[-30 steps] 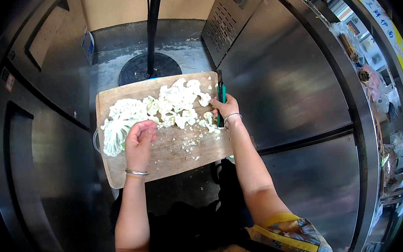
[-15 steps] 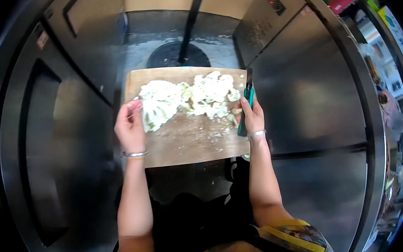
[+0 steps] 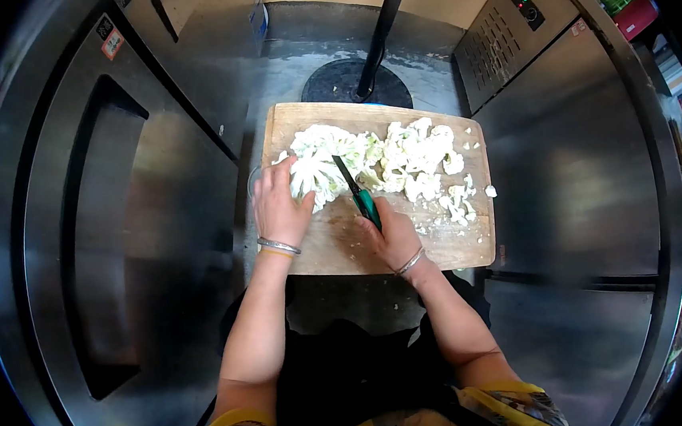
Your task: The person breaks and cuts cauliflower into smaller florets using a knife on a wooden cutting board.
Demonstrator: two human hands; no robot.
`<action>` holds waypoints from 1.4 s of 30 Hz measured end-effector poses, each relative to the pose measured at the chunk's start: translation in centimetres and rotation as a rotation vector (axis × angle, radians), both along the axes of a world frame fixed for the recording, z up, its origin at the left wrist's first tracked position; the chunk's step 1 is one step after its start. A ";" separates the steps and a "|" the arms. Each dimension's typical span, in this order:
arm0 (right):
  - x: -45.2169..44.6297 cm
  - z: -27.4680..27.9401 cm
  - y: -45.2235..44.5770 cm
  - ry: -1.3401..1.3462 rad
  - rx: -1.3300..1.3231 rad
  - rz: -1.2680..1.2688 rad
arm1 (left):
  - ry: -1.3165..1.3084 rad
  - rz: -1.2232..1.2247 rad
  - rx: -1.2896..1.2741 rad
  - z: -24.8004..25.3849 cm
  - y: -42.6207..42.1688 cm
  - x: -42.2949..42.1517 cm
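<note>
A wooden cutting board lies in front of me. On its left half is a large piece of cauliflower, stem side showing, and cut florets lie on its right half with crumbs around them. My left hand rests at the left side of the large piece, thumb and fingers apart. In my right hand is a green-handled knife, its dark blade pointing up and left toward the large piece. The fingertips of my right hand are partly hidden by the handle.
Steel cabinets stand at the left and right. Behind the board, a black pole rises from a round black base. Shelves with green and red goods are at the far right.
My right hand has moved left with the knife, from the board's right edge to its middle. My left hand has come onto the large piece's left side. The view has turned, shifting the board right.
</note>
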State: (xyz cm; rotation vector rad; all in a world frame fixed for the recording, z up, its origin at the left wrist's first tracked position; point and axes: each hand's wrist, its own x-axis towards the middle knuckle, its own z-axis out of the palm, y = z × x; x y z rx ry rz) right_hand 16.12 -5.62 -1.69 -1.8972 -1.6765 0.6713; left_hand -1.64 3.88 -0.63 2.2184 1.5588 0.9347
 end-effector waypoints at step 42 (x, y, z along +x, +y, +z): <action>-0.3 1.9 -0.1 0.224 -0.151 0.060 | -0.257 0.030 -0.184 -1.2 0.3 -0.1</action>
